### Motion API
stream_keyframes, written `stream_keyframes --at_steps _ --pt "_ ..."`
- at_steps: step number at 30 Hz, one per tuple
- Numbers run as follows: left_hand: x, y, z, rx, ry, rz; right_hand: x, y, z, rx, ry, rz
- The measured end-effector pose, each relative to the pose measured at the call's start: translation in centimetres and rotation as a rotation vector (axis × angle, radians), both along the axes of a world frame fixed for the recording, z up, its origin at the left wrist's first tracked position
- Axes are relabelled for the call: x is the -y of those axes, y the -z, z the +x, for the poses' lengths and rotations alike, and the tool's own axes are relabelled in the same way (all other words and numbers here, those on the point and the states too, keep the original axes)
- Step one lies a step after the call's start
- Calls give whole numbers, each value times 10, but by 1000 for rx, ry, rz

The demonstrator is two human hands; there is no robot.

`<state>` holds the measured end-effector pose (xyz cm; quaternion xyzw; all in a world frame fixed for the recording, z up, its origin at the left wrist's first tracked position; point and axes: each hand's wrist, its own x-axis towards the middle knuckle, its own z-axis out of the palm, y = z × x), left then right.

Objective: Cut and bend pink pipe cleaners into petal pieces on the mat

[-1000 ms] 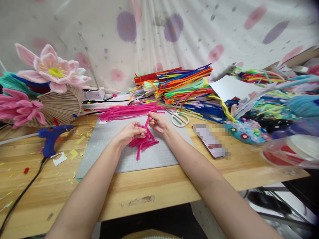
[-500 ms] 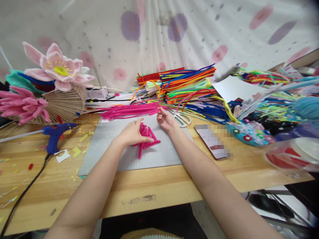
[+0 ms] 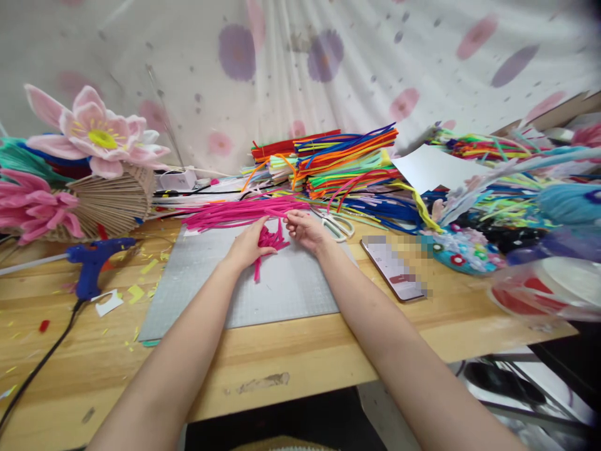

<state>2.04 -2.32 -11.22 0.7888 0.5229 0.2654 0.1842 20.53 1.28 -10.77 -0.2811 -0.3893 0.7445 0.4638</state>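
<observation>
Fuzzy magenta stems (image 3: 272, 239) — short, slim

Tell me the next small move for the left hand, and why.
Probably draw the left hand's thumb and fingers gently together to gather the short pink pieces. They lie crossed at different angles on the gray mat, one end jutting toward the person, and the hand curves beside them with thumb and fingers apart.

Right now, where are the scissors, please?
In the head view, the scissors lie right of centre, beside the right hand, near the far right corner of the grey mat.
</observation>
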Motion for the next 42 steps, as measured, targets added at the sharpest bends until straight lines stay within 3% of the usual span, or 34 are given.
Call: stream_keyframes --at_steps 3,10,15,19,24,29,34,39,42 --pt "-8 -1 1 45 -28 -48 4 0 -2 107 -21 104" --pt "-23 -14 -22 367 68 -142 4 6 -1 332 -63 303" --pt "-21 -21 -43 550 -37 -128 9 1 -5 436 -191 408" --pt "-14 -20 -49 325 -110 28 10 1 -7 458 -152 395" --pt "-16 -18 -57 -78 -223 175 -2 9 0 308 132 246" --pt "-27 -9 -70 -407 -271 138 -11 13 4 282 252 177" --pt "-33 -4 -77 -510 -267 119 -9 15 0 363 243 200" --pt "-31 -9 -80 -551 -275 166 -13 23 -1 547 418 300" --pt "-29 -12 -79 -559 -246 216 -17 15 7 698 484 380"
